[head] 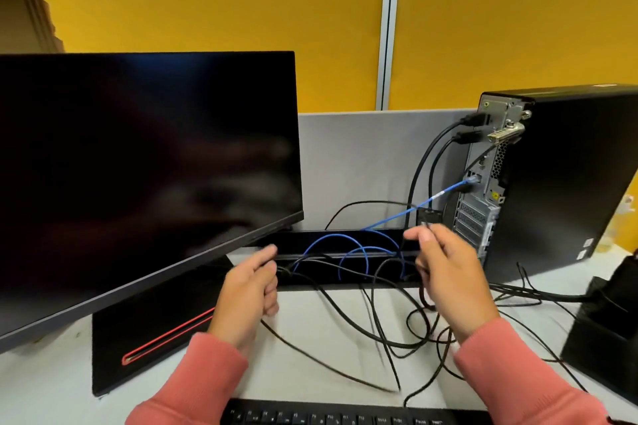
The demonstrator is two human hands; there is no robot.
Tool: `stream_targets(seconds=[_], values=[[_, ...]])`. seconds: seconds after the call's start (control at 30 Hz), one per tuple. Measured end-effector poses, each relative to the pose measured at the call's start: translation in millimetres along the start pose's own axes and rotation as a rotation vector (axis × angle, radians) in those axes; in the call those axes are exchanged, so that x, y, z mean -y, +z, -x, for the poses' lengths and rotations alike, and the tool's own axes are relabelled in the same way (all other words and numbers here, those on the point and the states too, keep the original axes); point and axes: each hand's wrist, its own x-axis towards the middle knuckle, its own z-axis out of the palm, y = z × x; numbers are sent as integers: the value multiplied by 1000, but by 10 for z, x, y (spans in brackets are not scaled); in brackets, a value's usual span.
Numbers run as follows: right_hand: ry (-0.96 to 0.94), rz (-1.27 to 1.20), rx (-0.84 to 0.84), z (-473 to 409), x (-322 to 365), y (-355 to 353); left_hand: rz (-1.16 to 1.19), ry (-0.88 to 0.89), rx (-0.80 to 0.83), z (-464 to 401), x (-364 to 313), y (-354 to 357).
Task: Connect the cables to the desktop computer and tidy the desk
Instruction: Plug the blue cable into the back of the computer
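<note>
Keyboard (328, 416) nearest; black cables (345, 321) btwn hands (348, 290), both gripping.

Left hand (249, 290) fingers curled, apparently pinching. Right hand (448, 272) raised, fingertips pinched together. Both forearms extended forward.

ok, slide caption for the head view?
Both hands, left hand and right hand, gather black cables beside desktop computer, blue cable plugged in.

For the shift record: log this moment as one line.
left hand: holds thin black cable | right hand: pinches cable | blue network cable: plugged into black desktop tower
</note>
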Motion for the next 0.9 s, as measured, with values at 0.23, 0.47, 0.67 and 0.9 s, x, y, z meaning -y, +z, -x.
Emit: stream_targets(seconds=[0.23, 0.47, 0.67, 0.9], values=[[99, -547, 131, -251, 640, -140, 119, 260, 92, 89, -749, 240], [44, -641, 354, -251, 936, -248, -2, 390, 117, 151, -1003, 136], [66, -820, 343, -269, 830, -318, -64, 368, 14, 130, -1072, -173], [54, -286, 750, -84, 757, -429, -513, 659, 40, 93, -1467, -226]])
